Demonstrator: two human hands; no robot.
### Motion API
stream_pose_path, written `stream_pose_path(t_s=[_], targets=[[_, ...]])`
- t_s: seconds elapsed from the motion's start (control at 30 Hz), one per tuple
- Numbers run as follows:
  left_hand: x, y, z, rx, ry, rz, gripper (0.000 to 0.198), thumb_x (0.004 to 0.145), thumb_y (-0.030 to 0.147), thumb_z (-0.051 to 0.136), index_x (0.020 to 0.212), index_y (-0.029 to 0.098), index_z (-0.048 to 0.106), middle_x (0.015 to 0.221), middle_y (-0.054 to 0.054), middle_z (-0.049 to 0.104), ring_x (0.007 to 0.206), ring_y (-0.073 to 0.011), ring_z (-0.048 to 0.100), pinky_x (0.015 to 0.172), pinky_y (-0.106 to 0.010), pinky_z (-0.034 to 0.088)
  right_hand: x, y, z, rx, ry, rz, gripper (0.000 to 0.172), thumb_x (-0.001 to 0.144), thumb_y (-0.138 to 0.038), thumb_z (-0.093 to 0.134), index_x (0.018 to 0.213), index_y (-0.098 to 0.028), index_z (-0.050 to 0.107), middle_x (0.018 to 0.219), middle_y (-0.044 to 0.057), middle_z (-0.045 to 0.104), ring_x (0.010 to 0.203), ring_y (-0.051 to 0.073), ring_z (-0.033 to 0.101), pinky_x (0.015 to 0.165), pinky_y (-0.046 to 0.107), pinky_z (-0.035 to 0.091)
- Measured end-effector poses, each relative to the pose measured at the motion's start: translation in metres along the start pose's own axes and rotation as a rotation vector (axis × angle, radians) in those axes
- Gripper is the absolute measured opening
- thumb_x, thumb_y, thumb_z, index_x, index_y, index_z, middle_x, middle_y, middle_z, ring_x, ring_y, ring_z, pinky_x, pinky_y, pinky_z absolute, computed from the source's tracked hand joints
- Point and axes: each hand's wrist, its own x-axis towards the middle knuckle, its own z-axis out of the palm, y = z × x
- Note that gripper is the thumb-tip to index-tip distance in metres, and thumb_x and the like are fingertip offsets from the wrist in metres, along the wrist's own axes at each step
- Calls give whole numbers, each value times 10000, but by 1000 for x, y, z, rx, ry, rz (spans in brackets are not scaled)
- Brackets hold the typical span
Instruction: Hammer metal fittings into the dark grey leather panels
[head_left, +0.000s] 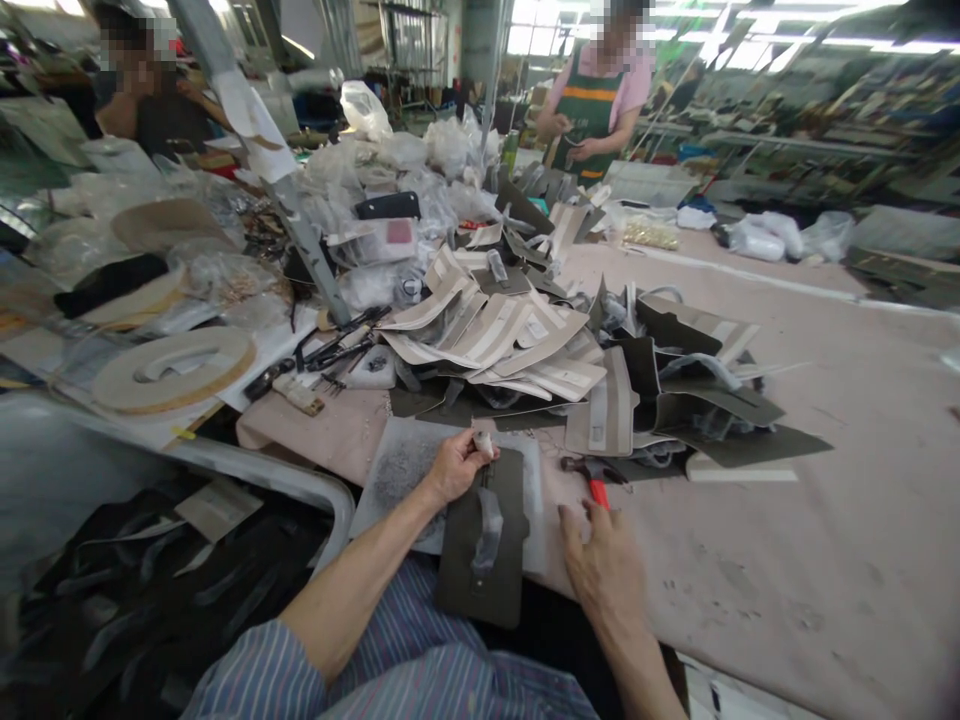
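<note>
Pinkish table (757,540): heaped panels (495,335), plastic bags (442,150) behind, hammer (597,480) near right hand (607,560).

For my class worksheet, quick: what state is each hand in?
Left hand: closed at the dark panel's top edge; contents unclear.
Right hand: open, close to the hammer.

A factory workshop, by its heaped panels (487,325), claw hammer (598,491), plastic bags (450,150) and aproned worker (592,105).

Before me, a pinkish table (757,545) stretches to the frame's right edge, a hammer (598,488) and heaped panels (491,335) lying mid-frame on it.
</note>
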Motion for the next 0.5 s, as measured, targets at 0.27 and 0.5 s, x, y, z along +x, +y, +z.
stream_pose_path(t_s=[0.27,0.5], targets=[[3,-2,1,125,-34,10,133,814,222,667,923,156,628,875,-45,731,845,-178,691,822,-291,534,-3,64,12,-67,-292,156,227,923,-356,461,971,-158,562,904,127,612,810,267,623,690,351,432],[3,7,-4,519,-152,140,106,820,141,594,898,174,658,862,-20,721,827,-170,661,783,-259,495,1,34,-16,1112,-585,527,177,782,-379,532,784,-229,439,628,-44,450,449,108,390,433,231,333]])
